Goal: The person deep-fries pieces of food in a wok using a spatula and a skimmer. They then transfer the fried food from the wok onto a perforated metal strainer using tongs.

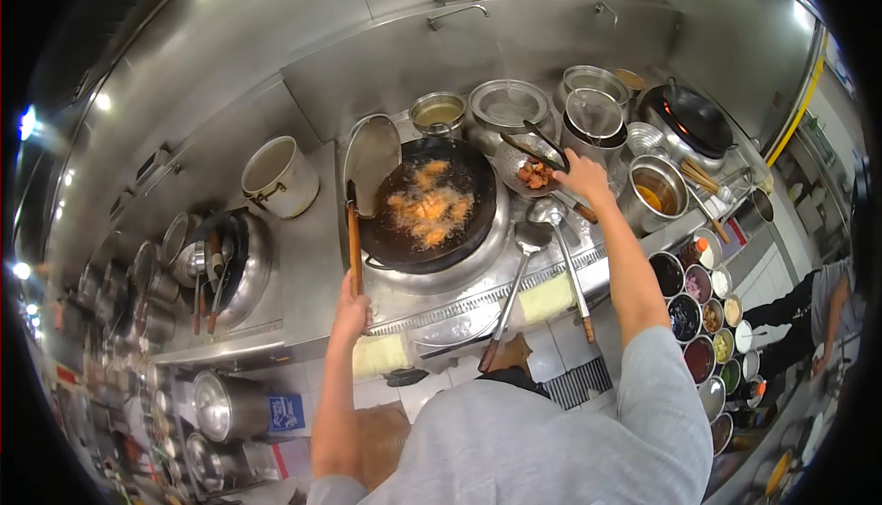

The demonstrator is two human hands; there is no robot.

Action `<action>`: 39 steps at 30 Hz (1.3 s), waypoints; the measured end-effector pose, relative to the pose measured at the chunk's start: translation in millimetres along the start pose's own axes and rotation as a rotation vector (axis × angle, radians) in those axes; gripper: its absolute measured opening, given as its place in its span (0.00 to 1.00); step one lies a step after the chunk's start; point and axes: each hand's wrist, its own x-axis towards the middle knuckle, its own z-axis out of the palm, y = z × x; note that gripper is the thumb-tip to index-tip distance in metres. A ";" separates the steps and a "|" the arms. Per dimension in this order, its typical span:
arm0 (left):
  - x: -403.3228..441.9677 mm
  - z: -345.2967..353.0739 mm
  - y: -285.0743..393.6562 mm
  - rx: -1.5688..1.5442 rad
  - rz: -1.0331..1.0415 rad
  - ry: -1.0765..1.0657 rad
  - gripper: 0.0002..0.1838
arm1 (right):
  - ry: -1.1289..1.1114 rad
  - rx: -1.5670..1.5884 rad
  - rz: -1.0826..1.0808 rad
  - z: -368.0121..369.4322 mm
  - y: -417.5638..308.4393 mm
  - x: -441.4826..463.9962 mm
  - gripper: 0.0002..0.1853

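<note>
Pieces of orange-brown food [430, 206] bubble in oil in a black wok [464, 160] ahead of me. My left hand [350, 310] is closed round the wooden handle of a wire strainer [372, 156], whose mesh stands tilted at the wok's left edge. Right of the wok, my right hand [582, 177] grips dark tongs [546, 149] over a perforated skimmer [511, 167]. Browned food pieces [535, 174] lie in that skimmer. Two ladles [530, 238] [548, 212] rest on the counter nearer to me.
Behind the wok stand a pot of oil [438, 112] and a lidded pot [508, 105]. A metal pot with orange liquid [654, 192] is at the right, near ingredient bowls [698, 360]. Another wok [241, 266] sits left. A person [831, 298] stands far right.
</note>
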 end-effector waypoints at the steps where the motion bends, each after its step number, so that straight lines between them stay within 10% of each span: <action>1: 1.3 -3.9 -0.3 -0.047 -0.041 -0.049 0.43 | 0.014 0.063 -0.007 -6.0 5.7 -22.1 0.39; 21: -48.6 -53.1 26.8 -0.504 -0.346 -0.501 0.38 | -0.066 0.532 -0.045 25.0 53.2 -144.2 0.39; 39: -82.3 -51.9 2.8 -0.385 -0.210 -0.302 0.41 | -0.315 -0.168 -0.503 -20.6 -88.0 -62.9 0.29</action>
